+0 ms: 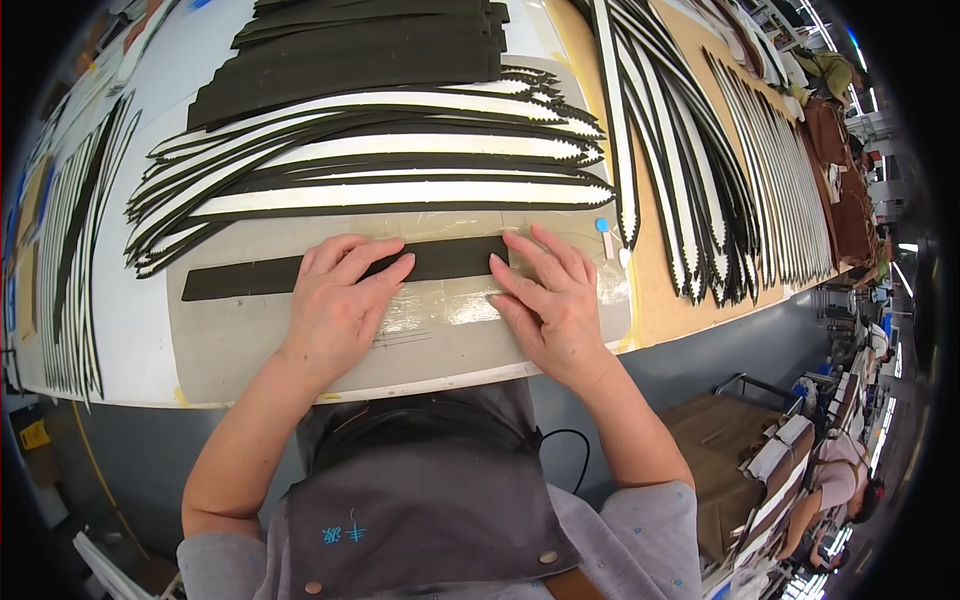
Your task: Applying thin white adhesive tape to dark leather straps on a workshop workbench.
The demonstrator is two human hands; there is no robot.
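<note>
A black strip of leather or fabric (457, 257) lies across a grey mat (240, 345) in front of me. My left hand (337, 296) rests on the strip's middle, its thumb and fingertips pinching or pressing the edges. At the strip's right end, my right hand (551, 296) touches the short edge with spread fingertips; whether it grips the strip I cannot tell. Just beyond lie several black strips with white centres and notched, pointed ends (420, 195). Behind them is a stack of wide black strips (360, 67).
More black-and-white strips (675, 165) hang over brown board at the right, beside a row of thin strips (787, 195). Other strips (75, 262) lie far left. A small blue-topped item (602, 225) is beyond my right hand. A co-worker (832, 480) is at the lower right.
</note>
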